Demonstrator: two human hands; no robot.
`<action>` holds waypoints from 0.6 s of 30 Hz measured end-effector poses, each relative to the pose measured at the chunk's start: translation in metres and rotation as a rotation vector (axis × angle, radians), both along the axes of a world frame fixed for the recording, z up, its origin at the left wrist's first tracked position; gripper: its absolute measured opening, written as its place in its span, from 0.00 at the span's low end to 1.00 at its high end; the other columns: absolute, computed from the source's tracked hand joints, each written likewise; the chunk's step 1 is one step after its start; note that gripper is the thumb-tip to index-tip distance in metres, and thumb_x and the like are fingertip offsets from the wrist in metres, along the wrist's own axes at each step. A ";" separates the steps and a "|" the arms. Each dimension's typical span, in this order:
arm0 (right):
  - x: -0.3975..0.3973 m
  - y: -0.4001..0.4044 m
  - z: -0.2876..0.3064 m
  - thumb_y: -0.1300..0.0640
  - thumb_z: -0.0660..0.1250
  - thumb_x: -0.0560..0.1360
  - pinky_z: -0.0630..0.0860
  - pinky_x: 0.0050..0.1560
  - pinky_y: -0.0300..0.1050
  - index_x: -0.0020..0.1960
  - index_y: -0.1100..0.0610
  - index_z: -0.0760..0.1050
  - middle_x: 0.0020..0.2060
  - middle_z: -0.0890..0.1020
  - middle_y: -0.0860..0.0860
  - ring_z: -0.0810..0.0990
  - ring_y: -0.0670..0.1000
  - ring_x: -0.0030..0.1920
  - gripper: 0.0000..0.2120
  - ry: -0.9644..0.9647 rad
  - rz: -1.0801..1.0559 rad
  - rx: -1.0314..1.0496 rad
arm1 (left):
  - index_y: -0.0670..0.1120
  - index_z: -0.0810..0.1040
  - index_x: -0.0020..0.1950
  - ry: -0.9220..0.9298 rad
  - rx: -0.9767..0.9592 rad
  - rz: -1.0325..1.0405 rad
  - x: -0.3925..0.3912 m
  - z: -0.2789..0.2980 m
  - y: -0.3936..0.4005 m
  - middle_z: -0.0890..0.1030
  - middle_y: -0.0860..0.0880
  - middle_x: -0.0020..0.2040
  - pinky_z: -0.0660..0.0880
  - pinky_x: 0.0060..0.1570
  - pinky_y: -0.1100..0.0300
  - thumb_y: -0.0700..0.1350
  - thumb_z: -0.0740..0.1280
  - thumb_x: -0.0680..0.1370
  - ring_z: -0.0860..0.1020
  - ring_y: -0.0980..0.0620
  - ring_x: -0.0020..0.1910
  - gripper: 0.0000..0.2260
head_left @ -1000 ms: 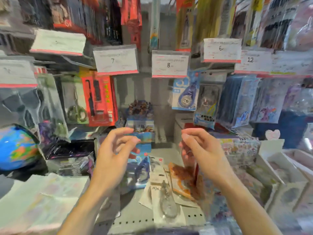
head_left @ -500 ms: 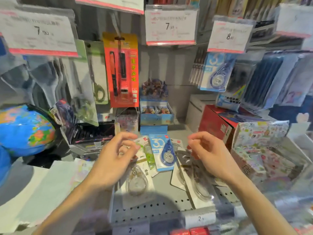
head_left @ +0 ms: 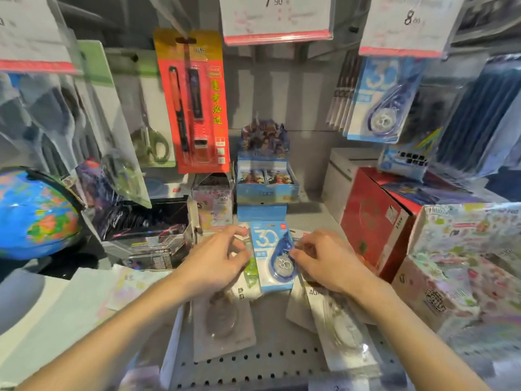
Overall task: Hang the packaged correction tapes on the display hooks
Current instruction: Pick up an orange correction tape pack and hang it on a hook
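We are facing a crowded stationery display: a grey perforated shelf (head_left: 270, 359) at the bottom, a backboard behind it, and price cards hanging overhead. Several packaged correction tapes lie loose on the shelf. The clearest is a blue pack (head_left: 272, 256) lying flat in the middle, with a green pack (head_left: 251, 270) tucked under its left edge, a clear pack (head_left: 222, 320) nearer us on the left, and more packs (head_left: 335, 331) fanned out on the right.

Our left hand (head_left: 217, 263) hovers over the green pack, fingers curled toward the thumb with a small gap between them; we cannot tell whether it grips anything. Our right hand (head_left: 327, 263) reaches in from the other side, thumb and forefinger closing at the blue pack's right edge, apparently touching it but not yet lifting it.

We judge this to be the pick-up step. A matching hung pack (head_left: 380, 105) shows at upper right under the 8 card (head_left: 406, 24), which probably marks the target hook. Next we need a firm pinch near the pack's top, then to line up its hanging hole with the hook tip, which we cannot see from here.
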State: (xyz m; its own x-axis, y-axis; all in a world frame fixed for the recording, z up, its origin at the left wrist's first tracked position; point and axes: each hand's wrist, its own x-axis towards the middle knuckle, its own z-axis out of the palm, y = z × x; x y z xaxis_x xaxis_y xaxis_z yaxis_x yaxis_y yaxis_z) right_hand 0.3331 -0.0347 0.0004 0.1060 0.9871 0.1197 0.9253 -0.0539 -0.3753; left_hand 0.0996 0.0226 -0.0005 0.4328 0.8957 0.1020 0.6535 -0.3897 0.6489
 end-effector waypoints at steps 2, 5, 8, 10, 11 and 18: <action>-0.001 0.009 -0.003 0.43 0.66 0.80 0.74 0.51 0.50 0.47 0.59 0.82 0.47 0.82 0.59 0.78 0.60 0.51 0.19 -0.038 0.015 -0.065 | 0.55 0.71 0.72 0.087 -0.008 0.002 0.009 -0.001 0.007 0.81 0.58 0.59 0.75 0.58 0.55 0.52 0.67 0.80 0.80 0.53 0.51 0.20; -0.003 0.015 -0.007 0.42 0.67 0.78 0.75 0.53 0.50 0.48 0.57 0.81 0.46 0.82 0.57 0.79 0.60 0.52 0.17 -0.010 0.026 -0.091 | 0.55 0.69 0.73 0.098 -0.027 0.022 0.019 -0.003 0.015 0.80 0.56 0.60 0.74 0.55 0.56 0.53 0.68 0.80 0.77 0.53 0.49 0.21; -0.004 0.015 -0.010 0.44 0.69 0.78 0.73 0.52 0.50 0.48 0.56 0.80 0.41 0.79 0.53 0.77 0.57 0.48 0.15 0.091 0.030 -0.076 | 0.54 0.70 0.73 0.024 -0.031 0.069 0.025 -0.006 0.016 0.80 0.57 0.57 0.72 0.50 0.58 0.50 0.70 0.79 0.78 0.56 0.44 0.23; -0.005 0.016 -0.012 0.44 0.70 0.77 0.76 0.50 0.50 0.50 0.57 0.80 0.42 0.83 0.53 0.80 0.56 0.47 0.15 0.171 0.021 -0.053 | 0.51 0.72 0.73 -0.131 -0.097 0.119 0.025 -0.009 0.018 0.80 0.57 0.55 0.75 0.48 0.58 0.46 0.72 0.79 0.80 0.58 0.42 0.23; -0.006 0.017 -0.013 0.45 0.72 0.77 0.76 0.49 0.50 0.53 0.57 0.80 0.43 0.84 0.52 0.81 0.55 0.46 0.16 0.220 0.010 -0.042 | 0.48 0.72 0.73 -0.213 -0.148 0.146 0.024 -0.009 0.020 0.81 0.55 0.55 0.75 0.47 0.58 0.44 0.72 0.79 0.81 0.56 0.41 0.23; -0.016 0.032 -0.003 0.57 0.79 0.73 0.81 0.49 0.48 0.57 0.55 0.80 0.48 0.85 0.55 0.81 0.49 0.40 0.15 0.773 -0.071 0.070 | 0.60 0.82 0.53 -0.514 -0.198 0.057 0.013 0.007 0.019 0.86 0.63 0.40 0.74 0.39 0.68 0.34 0.69 0.79 0.82 0.59 0.33 0.19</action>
